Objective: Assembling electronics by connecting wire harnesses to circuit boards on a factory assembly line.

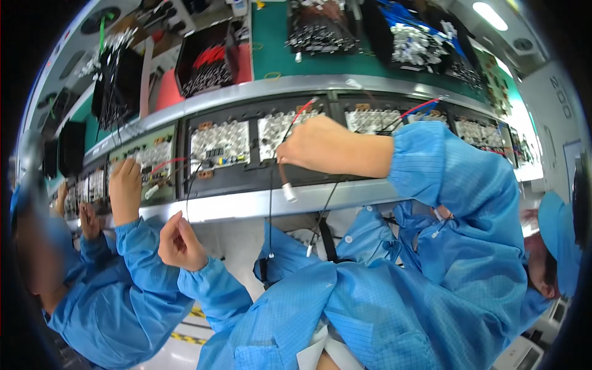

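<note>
The front rail point(231, 207) looks like smooth, shiny metal, the tray point(243, 179) matt plastic, the right sleeve point(472, 185) crinkled cloth.

Board point(272, 128) part-hidden by right hand point(313, 145), co-worker's head point(41, 243) blurred

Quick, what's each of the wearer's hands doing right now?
Left hand: loosely curled; whether it holds anything can't be told.
Right hand: closed on a wire, with a white plug hanging below.

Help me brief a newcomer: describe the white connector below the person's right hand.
Find the near silver rail, then the right hand beyond it. Below that hand, the connector ends a brown wire, looking bulkier than the white tips dangling lower on black wires.
</note>
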